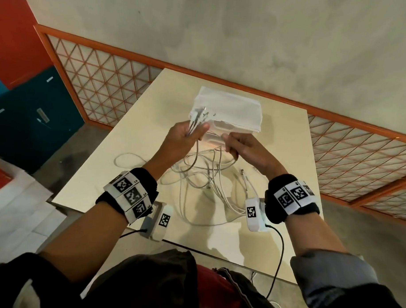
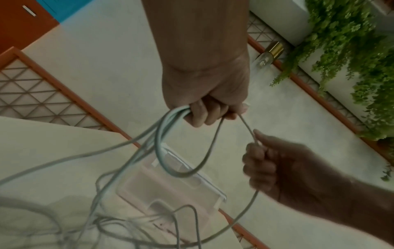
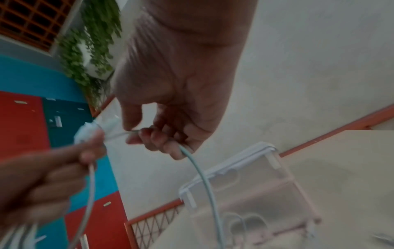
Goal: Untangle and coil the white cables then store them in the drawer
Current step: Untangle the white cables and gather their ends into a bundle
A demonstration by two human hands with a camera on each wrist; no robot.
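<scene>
Your left hand (image 1: 183, 136) fingers are curled round a bundle of white cables (image 1: 205, 174), plug ends up; your right hand (image 1: 238, 145) pinches one strand. Remaining cable lies tangled on the table (image 1: 119, 170) before the drawer unit (image 1: 232, 111)

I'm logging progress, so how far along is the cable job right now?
Early stage. Done: several plug ends are gathered in the left hand, nothing is coiled. In hand: the right hand pinches one cable running from the left grip, apparently pulling it free. Left: most cables lie tangled on the table, and the drawer box looks shut, with no cable seen inside.
</scene>
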